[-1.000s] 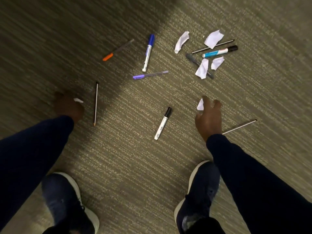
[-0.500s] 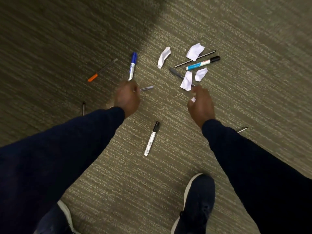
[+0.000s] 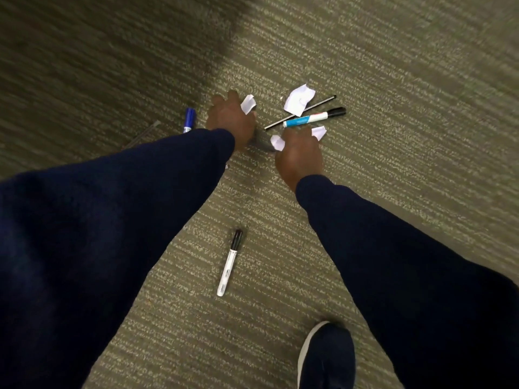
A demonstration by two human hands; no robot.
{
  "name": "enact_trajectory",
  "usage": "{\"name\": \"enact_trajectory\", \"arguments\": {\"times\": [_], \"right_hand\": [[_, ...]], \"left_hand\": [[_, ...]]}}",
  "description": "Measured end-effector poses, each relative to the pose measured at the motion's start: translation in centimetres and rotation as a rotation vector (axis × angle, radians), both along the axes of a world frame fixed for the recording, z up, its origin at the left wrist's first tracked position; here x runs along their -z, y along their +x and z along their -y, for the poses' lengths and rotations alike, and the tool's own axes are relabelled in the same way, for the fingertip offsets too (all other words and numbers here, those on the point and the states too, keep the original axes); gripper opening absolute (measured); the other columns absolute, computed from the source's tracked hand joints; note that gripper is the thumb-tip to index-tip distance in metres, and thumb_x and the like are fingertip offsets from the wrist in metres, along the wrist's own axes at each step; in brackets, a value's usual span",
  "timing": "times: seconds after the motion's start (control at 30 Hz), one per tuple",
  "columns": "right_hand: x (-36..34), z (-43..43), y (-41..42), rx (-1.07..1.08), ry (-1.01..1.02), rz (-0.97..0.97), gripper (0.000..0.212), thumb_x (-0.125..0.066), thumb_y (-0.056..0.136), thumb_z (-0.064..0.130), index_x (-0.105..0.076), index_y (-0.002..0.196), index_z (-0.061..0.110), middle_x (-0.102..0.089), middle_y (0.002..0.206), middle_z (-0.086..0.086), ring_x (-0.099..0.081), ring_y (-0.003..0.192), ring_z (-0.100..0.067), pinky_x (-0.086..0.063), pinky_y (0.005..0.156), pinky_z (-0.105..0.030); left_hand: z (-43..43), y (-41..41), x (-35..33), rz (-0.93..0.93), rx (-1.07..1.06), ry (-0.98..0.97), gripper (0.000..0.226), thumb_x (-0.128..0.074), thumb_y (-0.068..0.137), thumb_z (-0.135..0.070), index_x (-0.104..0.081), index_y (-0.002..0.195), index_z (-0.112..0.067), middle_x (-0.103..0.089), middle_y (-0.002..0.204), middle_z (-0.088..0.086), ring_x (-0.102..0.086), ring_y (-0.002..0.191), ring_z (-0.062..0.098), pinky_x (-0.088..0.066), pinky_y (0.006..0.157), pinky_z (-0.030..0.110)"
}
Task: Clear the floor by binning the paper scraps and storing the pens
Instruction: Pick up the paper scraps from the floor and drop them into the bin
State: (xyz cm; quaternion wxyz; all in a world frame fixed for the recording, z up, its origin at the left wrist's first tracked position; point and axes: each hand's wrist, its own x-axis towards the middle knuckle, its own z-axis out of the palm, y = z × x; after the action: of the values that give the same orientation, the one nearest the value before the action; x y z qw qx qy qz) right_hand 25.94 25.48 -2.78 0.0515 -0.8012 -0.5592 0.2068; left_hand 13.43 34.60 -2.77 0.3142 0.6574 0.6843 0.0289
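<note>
Both hands reached forward; black-capped marker (image 3: 230,262) lies cap pointing away.

Ribbed, matt, rough-looking carpet (image 3: 379,66) as floor covering. Crumpled white matt paper scraps (image 3: 298,100); smooth, slightly glossy plastic on the black-capped marker (image 3: 229,262) and the teal-banded marker (image 3: 313,118). Soft matt dark cloth on the sleeves (image 3: 112,220); thin dark stick (image 3: 300,112) probably plastic, too blurred to confirm.
</note>
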Motion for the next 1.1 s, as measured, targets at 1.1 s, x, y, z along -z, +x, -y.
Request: {"name": "enact_trajectory", "arguments": {"times": [1.1], "right_hand": [[-0.5,2.8,7.6,0.034,0.218,-0.124,0.007,-0.055,0.095,0.015,-0.058,0.089,0.012,-0.055,0.089,-0.007,-0.045,0.072,-0.021,-0.023,0.053,-0.026]], "left_hand": [[-1.8,8.0,0.6,0.107,0.059,0.037,0.028,-0.053,0.094,-0.011,-0.052,0.122,-0.007,-0.061,0.124,0.014,-0.061,0.11,0.032,-0.046,0.081,0.036]]}}
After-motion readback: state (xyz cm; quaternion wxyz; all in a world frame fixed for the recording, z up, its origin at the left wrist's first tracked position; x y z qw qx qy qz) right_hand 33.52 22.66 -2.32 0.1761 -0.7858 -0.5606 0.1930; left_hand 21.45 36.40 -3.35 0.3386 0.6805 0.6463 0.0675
